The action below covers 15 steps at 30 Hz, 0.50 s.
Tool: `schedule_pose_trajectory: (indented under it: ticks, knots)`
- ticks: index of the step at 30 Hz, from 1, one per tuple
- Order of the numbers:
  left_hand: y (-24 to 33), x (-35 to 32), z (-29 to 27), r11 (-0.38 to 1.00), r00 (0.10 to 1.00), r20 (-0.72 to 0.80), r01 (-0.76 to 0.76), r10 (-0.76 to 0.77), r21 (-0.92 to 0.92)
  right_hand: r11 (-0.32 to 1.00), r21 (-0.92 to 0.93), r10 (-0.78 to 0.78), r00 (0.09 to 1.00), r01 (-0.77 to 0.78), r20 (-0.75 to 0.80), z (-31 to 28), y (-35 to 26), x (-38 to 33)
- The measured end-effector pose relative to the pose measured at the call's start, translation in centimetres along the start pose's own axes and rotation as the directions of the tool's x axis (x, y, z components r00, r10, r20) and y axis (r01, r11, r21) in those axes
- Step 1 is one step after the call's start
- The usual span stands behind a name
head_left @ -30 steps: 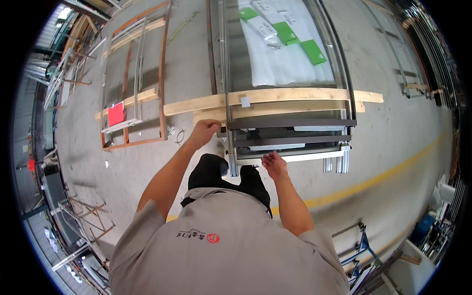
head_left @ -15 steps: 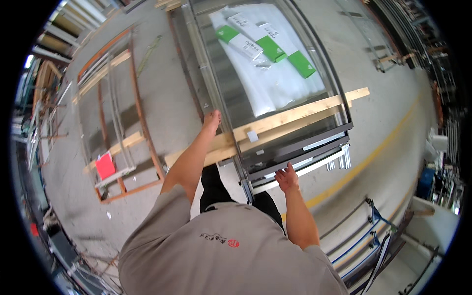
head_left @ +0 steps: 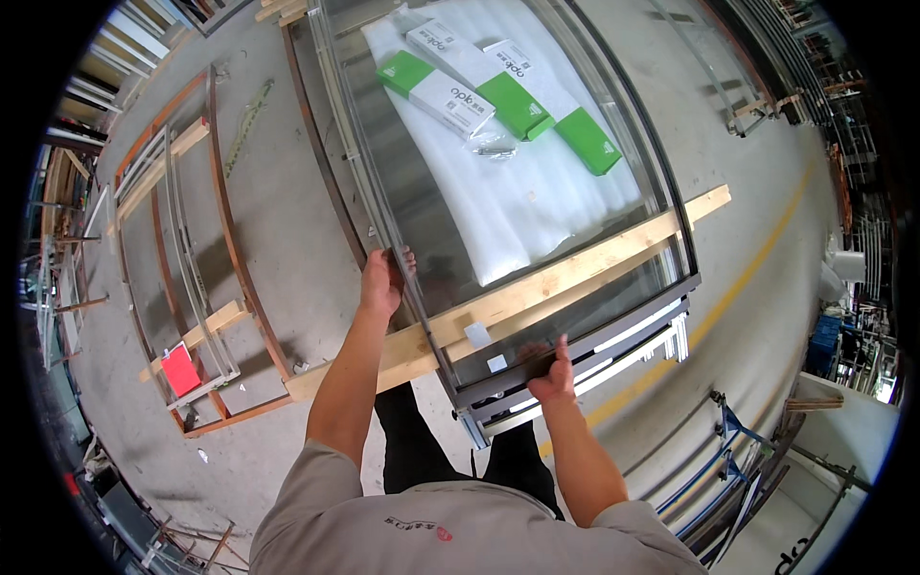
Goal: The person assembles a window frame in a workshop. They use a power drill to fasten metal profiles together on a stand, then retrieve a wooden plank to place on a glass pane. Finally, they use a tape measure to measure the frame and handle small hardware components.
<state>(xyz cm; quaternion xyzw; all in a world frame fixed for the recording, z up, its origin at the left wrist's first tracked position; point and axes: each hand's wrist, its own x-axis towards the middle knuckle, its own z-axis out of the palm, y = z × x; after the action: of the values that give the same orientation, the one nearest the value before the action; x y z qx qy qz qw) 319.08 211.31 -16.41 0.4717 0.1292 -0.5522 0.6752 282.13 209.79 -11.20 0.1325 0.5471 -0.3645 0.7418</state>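
Observation:
In front of me lies a long glazed window frame (head_left: 586,343) with dark grey metal rails, with at least one more frame under its near end. My left hand (head_left: 383,285) is closed round the frame's left rail, fingertips showing past its inner side. At the near rail, my right hand (head_left: 554,376) grips with the thumb up over the top; its other fingers are hidden beneath. On the glass rests a sheet of white foam (head_left: 537,216), bearing several green and white boxes (head_left: 517,103) and a small clear plastic bag (head_left: 492,145).
Wooden bars (head_left: 565,257) cross the frame near me and stick out both sides. To the left stands a rust-brown metal rack (head_left: 233,220) with a red card (head_left: 179,370). Blue-and-metal racking (head_left: 733,450) is at lower right, past a yellow floor line (head_left: 747,278).
My left hand has moved down and left onto the side rail and closed on it. My right hand has closed on the near rail. The frame appears nearer and lower in view.

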Motion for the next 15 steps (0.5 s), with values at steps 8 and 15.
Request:
schedule_pose_trajectory:
  ticks: [8,15]
  knots:
    - [-2.4,1.7,-0.8,0.966,0.994,0.105,0.000,0.028,-0.259,0.997,-0.078,-0.017,0.954,-0.007,-0.300,1.2,-1.0,0.0]
    - [-1.4,4.3,4.7,0.993,0.911,0.396,-0.119,0.114,-0.013,0.995,-0.096,-0.059,0.959,0.034,-0.278,5.2,-3.2,-7.5]
